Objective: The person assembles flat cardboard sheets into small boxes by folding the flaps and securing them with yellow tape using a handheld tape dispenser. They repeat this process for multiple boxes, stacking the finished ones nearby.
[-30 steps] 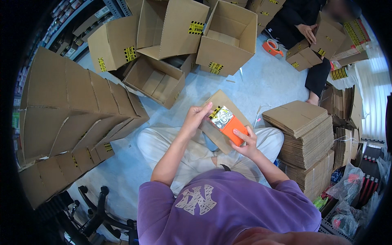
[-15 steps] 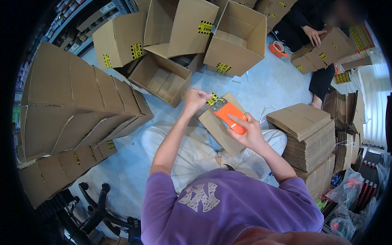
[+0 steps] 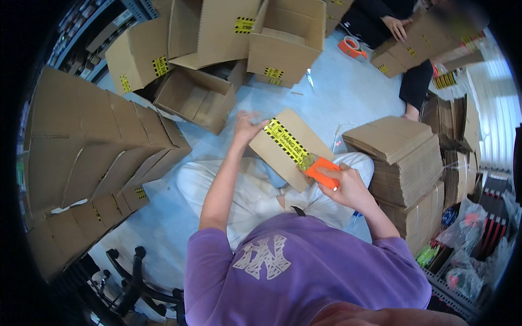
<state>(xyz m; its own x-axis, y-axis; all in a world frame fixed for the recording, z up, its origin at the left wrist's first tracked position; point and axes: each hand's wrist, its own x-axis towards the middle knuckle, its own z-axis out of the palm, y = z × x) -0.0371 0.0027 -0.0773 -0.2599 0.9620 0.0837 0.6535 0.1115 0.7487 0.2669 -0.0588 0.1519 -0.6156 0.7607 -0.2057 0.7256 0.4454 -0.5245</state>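
Loaded metal shelves [image 3: 134, 10], open cartons [image 3: 283, 57] and stacked flat cardboard [image 3: 405, 165] mark this as a packing room.

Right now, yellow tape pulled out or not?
Pulled out: the tape runs across the box, from beside the left hand to the dispenser in the right hand. Fully stuck down: cannot tell.

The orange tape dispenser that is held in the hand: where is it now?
In the head view, the orange tape dispenser is right of centre, in the right hand's grip, at the lower-right end of the yellow-black tape on the cardboard.
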